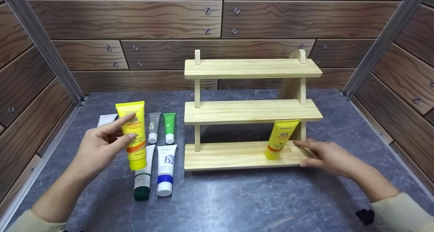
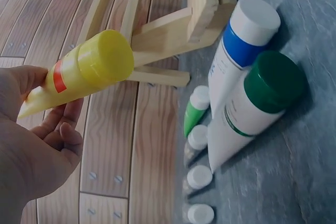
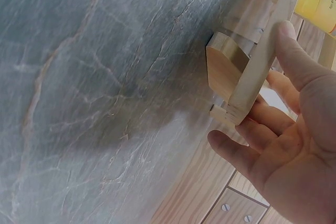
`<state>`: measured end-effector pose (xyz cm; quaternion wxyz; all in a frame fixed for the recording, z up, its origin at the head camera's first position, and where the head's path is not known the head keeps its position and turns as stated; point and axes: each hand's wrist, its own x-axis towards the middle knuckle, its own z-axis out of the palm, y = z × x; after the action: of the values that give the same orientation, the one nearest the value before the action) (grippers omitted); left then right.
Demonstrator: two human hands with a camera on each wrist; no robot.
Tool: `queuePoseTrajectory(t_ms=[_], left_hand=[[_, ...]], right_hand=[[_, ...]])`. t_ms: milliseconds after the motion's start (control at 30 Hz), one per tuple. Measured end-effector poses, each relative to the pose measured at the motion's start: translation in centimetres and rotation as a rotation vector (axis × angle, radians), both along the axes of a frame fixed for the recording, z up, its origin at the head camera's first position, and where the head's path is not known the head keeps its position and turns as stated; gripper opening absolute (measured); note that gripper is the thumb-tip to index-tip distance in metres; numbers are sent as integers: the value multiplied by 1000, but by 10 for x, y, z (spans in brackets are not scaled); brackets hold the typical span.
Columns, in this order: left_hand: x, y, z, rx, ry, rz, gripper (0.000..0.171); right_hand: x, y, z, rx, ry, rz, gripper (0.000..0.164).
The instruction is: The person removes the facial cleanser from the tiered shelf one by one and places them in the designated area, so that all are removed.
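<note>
My left hand pinches a yellow squeeze tube between thumb and fingers, cap down, raised above the other tubes on the left. In the left wrist view the yellow cap points away from the palm. A three-tier wooden display shelf stands right of centre. Another yellow tube stands on its cap, leaning slightly, near the right side of the bottom tier. My right hand grips the right end of that bottom tier, the thumb on its front edge in the right wrist view.
Left of the shelf lie a white tube with a dark green cap, a white tube with a blue band, a grey tube, a green tube and a partly hidden pale tube. Wood-patterned walls surround the grey tabletop.
</note>
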<state>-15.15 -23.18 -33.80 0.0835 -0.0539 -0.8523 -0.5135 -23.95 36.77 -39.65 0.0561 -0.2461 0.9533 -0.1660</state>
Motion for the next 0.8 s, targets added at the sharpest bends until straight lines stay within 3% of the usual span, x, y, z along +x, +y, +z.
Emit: queuePoseTrajectory(t_ms=[367,800], left_hand=[[7,-18,-11,26,-4,36,52],[12,-37,-23,7,-96,87,53]], right_hand=[[0,0,1,11,7,2,74],[1,-1,1,-4,-3,-5,74]])
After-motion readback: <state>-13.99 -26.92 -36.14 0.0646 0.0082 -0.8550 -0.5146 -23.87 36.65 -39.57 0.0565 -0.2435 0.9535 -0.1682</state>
